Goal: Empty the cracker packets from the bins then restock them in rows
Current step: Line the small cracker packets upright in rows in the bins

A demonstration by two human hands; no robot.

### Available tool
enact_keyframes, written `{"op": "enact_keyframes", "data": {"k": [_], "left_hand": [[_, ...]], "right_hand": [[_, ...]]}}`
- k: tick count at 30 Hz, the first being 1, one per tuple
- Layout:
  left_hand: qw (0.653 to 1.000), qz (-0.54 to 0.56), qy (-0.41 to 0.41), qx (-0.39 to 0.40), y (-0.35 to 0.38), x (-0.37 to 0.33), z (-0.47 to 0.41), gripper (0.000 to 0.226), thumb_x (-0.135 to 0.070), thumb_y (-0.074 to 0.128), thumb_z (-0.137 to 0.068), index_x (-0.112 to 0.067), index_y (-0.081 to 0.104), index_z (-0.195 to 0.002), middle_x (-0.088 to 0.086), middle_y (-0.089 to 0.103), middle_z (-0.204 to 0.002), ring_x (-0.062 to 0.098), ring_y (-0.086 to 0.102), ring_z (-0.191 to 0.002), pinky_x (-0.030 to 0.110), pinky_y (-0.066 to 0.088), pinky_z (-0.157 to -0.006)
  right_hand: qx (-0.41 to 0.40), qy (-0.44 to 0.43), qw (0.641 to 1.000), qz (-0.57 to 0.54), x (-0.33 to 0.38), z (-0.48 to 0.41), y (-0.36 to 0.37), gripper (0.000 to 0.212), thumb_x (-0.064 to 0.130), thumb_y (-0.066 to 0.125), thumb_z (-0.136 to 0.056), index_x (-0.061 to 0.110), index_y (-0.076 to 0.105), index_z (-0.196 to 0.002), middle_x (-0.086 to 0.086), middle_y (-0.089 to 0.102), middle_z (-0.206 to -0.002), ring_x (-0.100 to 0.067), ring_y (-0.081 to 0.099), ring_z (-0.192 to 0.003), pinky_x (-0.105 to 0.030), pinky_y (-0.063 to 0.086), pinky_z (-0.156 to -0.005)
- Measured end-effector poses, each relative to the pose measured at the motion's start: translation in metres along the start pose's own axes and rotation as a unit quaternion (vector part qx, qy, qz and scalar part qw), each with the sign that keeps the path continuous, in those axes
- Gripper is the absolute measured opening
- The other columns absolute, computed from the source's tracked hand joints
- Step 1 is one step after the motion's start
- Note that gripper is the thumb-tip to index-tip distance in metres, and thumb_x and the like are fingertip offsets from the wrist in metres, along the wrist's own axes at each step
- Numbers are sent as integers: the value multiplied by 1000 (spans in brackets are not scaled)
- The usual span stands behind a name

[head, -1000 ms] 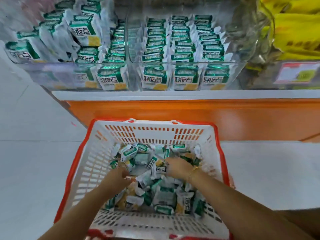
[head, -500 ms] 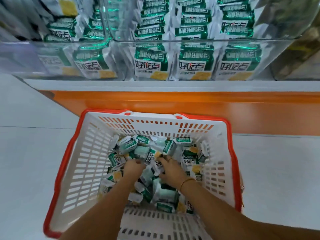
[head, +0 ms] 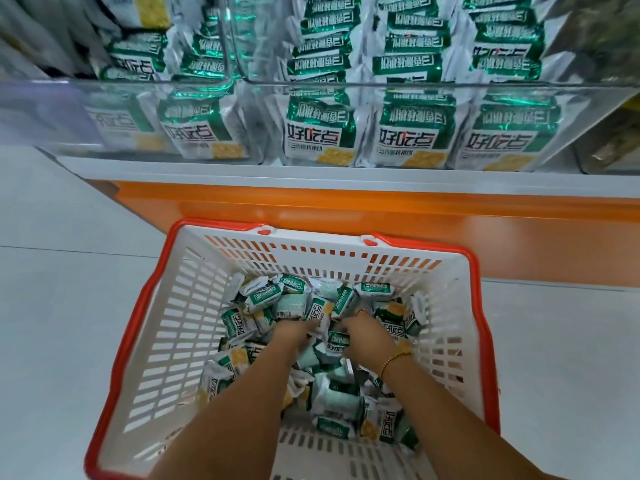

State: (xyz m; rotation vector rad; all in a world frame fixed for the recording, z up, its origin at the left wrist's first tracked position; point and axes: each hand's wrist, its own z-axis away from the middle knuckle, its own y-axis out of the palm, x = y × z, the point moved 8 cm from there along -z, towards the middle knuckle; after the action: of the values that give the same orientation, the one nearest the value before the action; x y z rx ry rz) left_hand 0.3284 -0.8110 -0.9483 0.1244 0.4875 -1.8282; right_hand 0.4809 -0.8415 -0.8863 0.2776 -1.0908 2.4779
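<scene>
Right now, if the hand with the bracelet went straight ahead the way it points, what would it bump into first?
Probably the loose green-and-white cracker packets heaped ahead of the right hand's fingers; beyond them stands the white slotted plastic basket's far wall, though depth is hard to judge.

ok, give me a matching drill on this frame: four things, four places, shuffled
1 basket
2 bracelet
3 clear bin
4 loose cracker packets

A on the right wrist
B inside the basket
C standing on the floor
D on the white shelf

Pairs: 1-C, 2-A, 3-D, 4-B
</scene>
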Motion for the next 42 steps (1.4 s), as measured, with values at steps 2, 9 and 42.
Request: {"op": "enact_keyframes", "data": {"k": [2, 9, 42], "left_hand": [[999, 43, 2, 14, 0, -1, 8, 23, -16, 75, -80, -2, 60, -69, 12, 51, -64, 19, 44, -54, 31, 43, -60], [985, 161, 37, 52, -18, 0, 39, 16, -3, 64, -88, -3, 54, -75, 9, 49, -63, 18, 52, -59, 27, 51, -59], [832, -132, 518, 151, -148, -178, 400, 29, -10, 69, -83, -17, 62, -111, 2, 73, -104, 20, 70, -94, 41, 53, -92]], "right_hand": [[8, -13, 1000, -22, 5, 4, -13, 40, 20, 68, -86, 13, 58, -123, -13, 53, -122, -27, 58, -102, -35, 50, -91], [-28, -21, 998, -51, 4, 28, -79, 8, 12, 69, -80, 7, 65, -84, -3, 48, -72, -12, 42, -56, -20, 29, -47], [-97, -306, 870, -374, 181, 236, -259, 52, 31, 73, -69, 42, 57, -117, 3, 68, -114, -19, 69, -95, -36, 59, -75]]}}
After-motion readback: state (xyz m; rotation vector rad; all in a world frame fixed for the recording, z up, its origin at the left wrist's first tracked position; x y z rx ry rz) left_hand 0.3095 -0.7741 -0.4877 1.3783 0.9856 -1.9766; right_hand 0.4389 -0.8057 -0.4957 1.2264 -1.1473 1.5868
